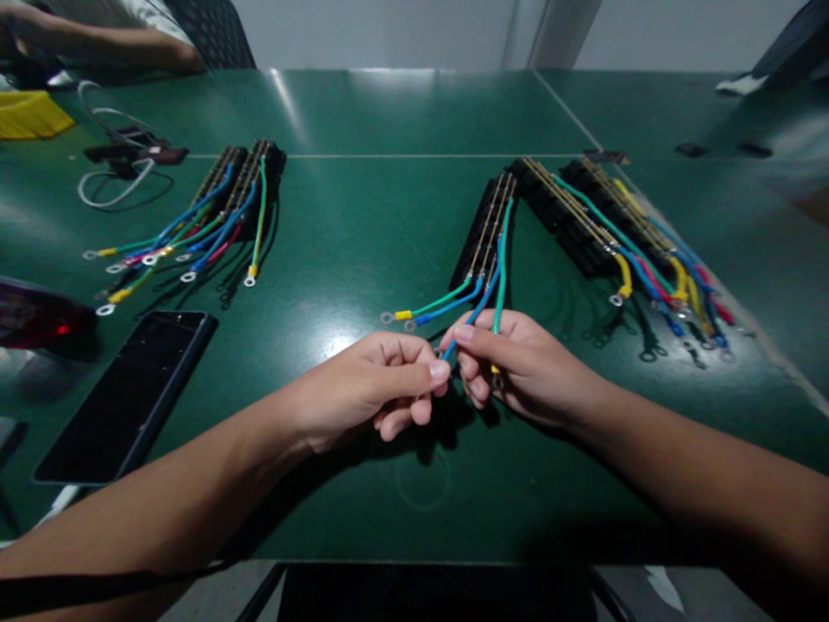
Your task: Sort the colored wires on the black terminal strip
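L forearm (213, 475) & R forearm (699, 466) come in nearest the cam, over the green table (363, 216). R hand (524, 363) has thumb & index clamped on a blue wire (484, 302); a green wire (503, 259) w/ yellow sleeve runs down behind its thumb. L hand (376, 380): thumb & index pinched together on the blue wire's end, lug mostly hidden. Wires' black terminal block (480, 233) lies flat just past the hands, approx centre. More wired blocks (563, 207) sit to R, others (249, 186) L, beyond a phone (126, 397).
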A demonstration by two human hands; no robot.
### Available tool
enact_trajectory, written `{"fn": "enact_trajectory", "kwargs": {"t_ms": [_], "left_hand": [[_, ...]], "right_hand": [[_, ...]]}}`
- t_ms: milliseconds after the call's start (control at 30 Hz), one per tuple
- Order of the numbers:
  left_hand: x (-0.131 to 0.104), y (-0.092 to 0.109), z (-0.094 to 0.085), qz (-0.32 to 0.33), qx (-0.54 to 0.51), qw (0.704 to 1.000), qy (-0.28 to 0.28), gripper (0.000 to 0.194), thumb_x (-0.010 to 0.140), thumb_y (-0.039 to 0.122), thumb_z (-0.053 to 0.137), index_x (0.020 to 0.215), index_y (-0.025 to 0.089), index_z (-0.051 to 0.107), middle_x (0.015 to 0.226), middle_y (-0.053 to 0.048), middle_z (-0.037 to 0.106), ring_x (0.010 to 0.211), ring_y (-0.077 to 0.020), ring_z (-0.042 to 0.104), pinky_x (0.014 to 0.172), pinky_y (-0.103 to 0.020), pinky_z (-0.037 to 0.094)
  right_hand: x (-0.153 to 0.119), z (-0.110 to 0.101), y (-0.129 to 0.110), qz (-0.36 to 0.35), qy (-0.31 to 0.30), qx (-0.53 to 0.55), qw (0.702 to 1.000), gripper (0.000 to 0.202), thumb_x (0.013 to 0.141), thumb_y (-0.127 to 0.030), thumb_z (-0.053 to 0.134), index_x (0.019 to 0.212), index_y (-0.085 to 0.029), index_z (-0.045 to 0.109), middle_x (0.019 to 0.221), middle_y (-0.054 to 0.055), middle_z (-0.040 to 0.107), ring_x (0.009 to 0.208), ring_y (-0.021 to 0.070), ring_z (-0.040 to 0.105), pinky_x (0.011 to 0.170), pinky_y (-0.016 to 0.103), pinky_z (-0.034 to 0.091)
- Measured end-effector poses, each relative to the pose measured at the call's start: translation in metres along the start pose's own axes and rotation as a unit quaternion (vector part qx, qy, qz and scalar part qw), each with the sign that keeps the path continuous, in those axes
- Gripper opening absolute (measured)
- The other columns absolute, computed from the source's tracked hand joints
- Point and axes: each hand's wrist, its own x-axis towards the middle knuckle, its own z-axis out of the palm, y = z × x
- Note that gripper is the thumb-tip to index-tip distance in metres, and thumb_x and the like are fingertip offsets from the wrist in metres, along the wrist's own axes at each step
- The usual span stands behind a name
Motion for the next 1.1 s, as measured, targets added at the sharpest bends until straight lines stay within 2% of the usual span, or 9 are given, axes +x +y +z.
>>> {"fn": "enact_trajectory", "kwargs": {"t_ms": [167, 367, 500, 633, 833, 1100], "left_hand": [[0.0006, -0.0002, 0.0003, 0.004, 0.011, 1.000, -0.004, 0.023, 0.091, 0.033, 0.062, 0.080, 0.013, 0.060, 0.059, 0.002, 0.064, 0.035, -0.0005, 0.046, 0.034, -0.008, 0.029], [0.0006, -0.0011, 0.0001, 0.009, 0.025, 0.999, -0.032, 0.026, 0.092, 0.037, 0.059, 0.087, 0.012, 0.063, 0.067, -0.001, 0.068, 0.038, -0.0031, 0.053, 0.035, -0.011, 0.034], [0.0006, -0.0011, 0.0010, 0.001, 0.034, 0.999, -0.042, 0.029, 0.093, 0.040, 0.057, 0.092, 0.012, 0.064, 0.072, -0.003, 0.070, 0.042, -0.0056, 0.059, 0.035, -0.012, 0.034], [0.0012, -0.0007, 0.0017, 0.007, 0.034, 0.999, -0.027, 0.027, 0.091, 0.040, 0.061, 0.085, 0.013, 0.061, 0.067, -0.001, 0.068, 0.040, -0.0045, 0.055, 0.036, -0.012, 0.034], [0.0027, 0.0000, 0.0011, 0.017, 0.036, 0.999, 0.007, 0.029, 0.088, 0.038, 0.065, 0.075, 0.013, 0.057, 0.056, 0.003, 0.061, 0.034, -0.0007, 0.043, 0.034, -0.010, 0.026], [0.0019, -0.0013, 0.0004, 0.008, 0.046, 0.998, -0.031, 0.029, 0.090, 0.042, 0.061, 0.087, 0.013, 0.062, 0.066, 0.000, 0.066, 0.038, -0.0034, 0.051, 0.036, -0.012, 0.033]], "right_hand": [[0.0005, 0.0005, -0.0004, -0.003, 0.002, 0.008, 1.000, 0.030, 0.083, -0.039, 0.071, 0.070, -0.014, 0.060, 0.051, -0.003, 0.058, 0.040, 0.0071, 0.054, 0.039, 0.016, 0.042], [0.0011, 0.0013, -0.0006, -0.010, 0.006, 0.015, 1.000, 0.023, 0.083, -0.035, 0.071, 0.084, -0.013, 0.066, 0.054, -0.004, 0.059, 0.041, 0.0071, 0.054, 0.040, 0.017, 0.044], [0.0012, 0.0012, -0.0005, -0.007, 0.012, 0.026, 1.000, 0.021, 0.083, -0.034, 0.071, 0.085, -0.014, 0.065, 0.056, -0.003, 0.061, 0.042, 0.0070, 0.054, 0.042, 0.018, 0.047], [0.0009, 0.0019, -0.0011, -0.004, 0.010, 0.019, 1.000, 0.025, 0.080, -0.037, 0.073, 0.083, -0.014, 0.065, 0.054, -0.004, 0.059, 0.041, 0.0071, 0.054, 0.039, 0.017, 0.044], [0.0005, 0.0017, -0.0011, 0.001, 0.006, 0.001, 1.000, 0.035, 0.083, -0.042, 0.070, 0.064, -0.014, 0.057, 0.051, -0.002, 0.057, 0.040, 0.0070, 0.053, 0.040, 0.017, 0.042], [0.0003, 0.0026, -0.0017, -0.010, 0.001, 0.012, 1.000, 0.029, 0.079, -0.041, 0.074, 0.080, -0.014, 0.064, 0.052, -0.003, 0.059, 0.040, 0.0075, 0.053, 0.039, 0.016, 0.042]]}}
